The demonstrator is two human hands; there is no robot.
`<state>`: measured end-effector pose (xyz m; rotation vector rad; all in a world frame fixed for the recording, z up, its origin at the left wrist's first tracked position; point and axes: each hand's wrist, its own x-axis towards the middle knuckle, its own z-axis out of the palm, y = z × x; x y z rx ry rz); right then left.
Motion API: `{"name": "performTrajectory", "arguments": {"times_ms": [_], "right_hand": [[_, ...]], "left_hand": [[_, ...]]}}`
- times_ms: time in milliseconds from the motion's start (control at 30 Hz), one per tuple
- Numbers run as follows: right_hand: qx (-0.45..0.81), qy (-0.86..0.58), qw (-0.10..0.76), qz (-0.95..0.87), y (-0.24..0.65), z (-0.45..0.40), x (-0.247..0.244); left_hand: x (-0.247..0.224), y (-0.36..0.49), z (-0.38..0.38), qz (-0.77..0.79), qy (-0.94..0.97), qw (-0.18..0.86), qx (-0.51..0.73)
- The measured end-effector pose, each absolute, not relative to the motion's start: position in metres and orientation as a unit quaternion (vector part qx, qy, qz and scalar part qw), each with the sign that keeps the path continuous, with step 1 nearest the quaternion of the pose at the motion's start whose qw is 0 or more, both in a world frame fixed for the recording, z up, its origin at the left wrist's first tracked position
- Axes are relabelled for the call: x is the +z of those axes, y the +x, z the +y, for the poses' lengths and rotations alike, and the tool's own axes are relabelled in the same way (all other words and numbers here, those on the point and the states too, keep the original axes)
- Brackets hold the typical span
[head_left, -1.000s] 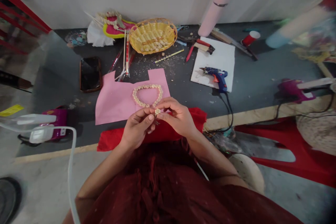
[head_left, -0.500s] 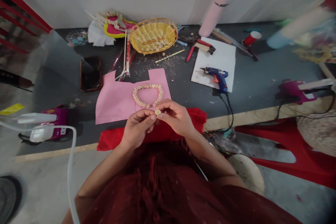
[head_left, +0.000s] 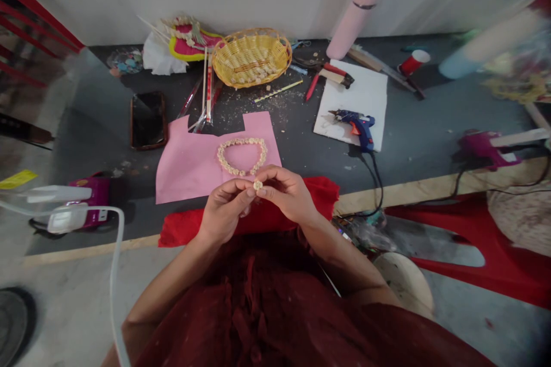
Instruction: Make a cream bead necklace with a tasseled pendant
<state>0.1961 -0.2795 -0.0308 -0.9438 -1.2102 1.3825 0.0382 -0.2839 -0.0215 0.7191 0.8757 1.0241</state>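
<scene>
Between the fingertips of my left hand (head_left: 226, 209) and my right hand (head_left: 286, 192) is a small cream flower-like piece (head_left: 257, 185). Both hands are closed in a pinch on it, thumbs and forefingers almost meeting. Just beyond them, a ring of similar cream pieces (head_left: 222, 161) lies on a pink sheet (head_left: 181, 166). A folded red cloth (head_left: 183, 227) sits under and beside my hands at the table's front edge.
A yellow wicker basket (head_left: 252, 57) with small pieces stands at the back. A blue glue gun (head_left: 359, 123) and red-handled pliers (head_left: 313, 86) lie to the right, near a pink bottle (head_left: 353, 23). A phone (head_left: 148, 120) and a purple power strip (head_left: 97, 200) are on the left.
The small cream piece appears slightly turned between my fingertips. Both hands keep nearly the same place.
</scene>
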Motion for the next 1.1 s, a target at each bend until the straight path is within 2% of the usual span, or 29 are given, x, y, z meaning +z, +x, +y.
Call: {"name": "performTrajectory", "arguments": {"times_ms": [933, 1100], "right_hand": [[0.577, -0.385, 0.517, -0.501, 0.2012, -0.2763, -0.0299], [0.521, -0.410, 0.504, -0.553, 0.2046, -0.2753, -0.0268]], "left_hand": [[-0.0250, 0.0312, -0.2875, 0.381, 0.368, 0.721, 0.447], [-0.0206, 0.0294, -0.2860, 0.415, 0.373, 0.701, 0.444]]}}
